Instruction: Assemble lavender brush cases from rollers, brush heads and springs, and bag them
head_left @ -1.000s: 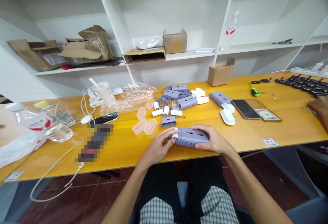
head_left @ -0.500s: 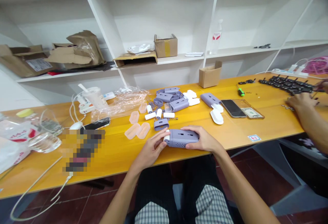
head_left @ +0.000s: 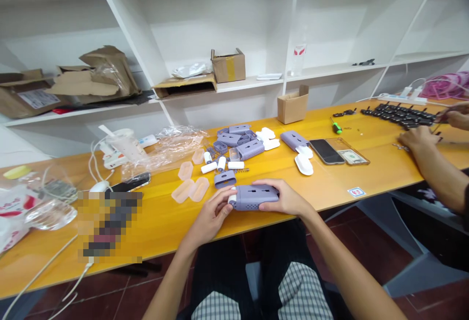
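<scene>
Near the table's front edge, a purple plastic housing (head_left: 254,197) with slots on top lies between my hands. My right hand (head_left: 280,197) is wrapped round its right end. At its left end, my left hand (head_left: 215,211) has thumb and fingers closed on a white roller (head_left: 232,195) set against the housing. Just behind sits a small purple end piece (head_left: 224,179). Beyond it lie loose white rollers (head_left: 221,163), springs (head_left: 242,170) and more purple housings (head_left: 251,149). Translucent pinkish covers (head_left: 200,189) rest to the left.
White oval parts (head_left: 304,164), a smartphone (head_left: 327,151) and a clear case with a banknote (head_left: 353,157) lie to the right. A green screwdriver (head_left: 336,127) is farther back. Another person's hand (head_left: 421,140) works by black parts (head_left: 399,115). A drink cup (head_left: 126,145) stands left.
The whole view has shifted slightly, so the scene sits a little farther left. Both hands keep their hold on the housing and roller, with little visible movement.
</scene>
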Tool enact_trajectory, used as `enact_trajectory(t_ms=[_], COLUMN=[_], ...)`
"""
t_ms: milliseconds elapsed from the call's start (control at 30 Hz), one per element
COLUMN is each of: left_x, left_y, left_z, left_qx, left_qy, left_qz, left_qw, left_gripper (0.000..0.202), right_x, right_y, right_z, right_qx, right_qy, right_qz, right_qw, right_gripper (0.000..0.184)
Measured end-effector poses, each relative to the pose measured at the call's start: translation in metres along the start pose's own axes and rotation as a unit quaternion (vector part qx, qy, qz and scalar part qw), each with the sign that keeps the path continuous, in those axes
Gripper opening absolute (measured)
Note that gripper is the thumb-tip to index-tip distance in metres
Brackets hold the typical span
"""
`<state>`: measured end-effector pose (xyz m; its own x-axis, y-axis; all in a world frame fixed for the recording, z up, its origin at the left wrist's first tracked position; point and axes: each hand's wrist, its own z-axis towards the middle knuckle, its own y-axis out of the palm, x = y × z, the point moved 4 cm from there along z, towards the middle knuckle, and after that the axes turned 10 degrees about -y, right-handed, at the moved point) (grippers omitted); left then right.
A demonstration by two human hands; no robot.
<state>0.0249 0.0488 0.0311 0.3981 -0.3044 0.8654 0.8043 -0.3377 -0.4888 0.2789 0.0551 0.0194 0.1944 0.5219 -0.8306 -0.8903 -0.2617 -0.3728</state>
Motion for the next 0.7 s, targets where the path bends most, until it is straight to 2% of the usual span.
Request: enact_trajectory(t_ms=[167, 700], left_x=[0.0011, -0.0035], left_y=[-0.0006, 0.0025], left_z=[-0.0004, -0.0011], left_qx=[0.01, -0.012], left_qy=[0.021, 0.023], left_qz=[0.034, 0.012], left_qw=[0.999, 1.0], left_gripper=[0.045, 0.045], right_x=[0.002, 0.0038], right_y=[0.0001, -0.0004], right_z=[0.0005, -0.0012], right_qx=[0.0, -0.009], right_qy=[0.016, 0.021], right_qz=[0.0, 0.006], right_qw=[1.0, 1.0], right_gripper=[0.061, 0.065])
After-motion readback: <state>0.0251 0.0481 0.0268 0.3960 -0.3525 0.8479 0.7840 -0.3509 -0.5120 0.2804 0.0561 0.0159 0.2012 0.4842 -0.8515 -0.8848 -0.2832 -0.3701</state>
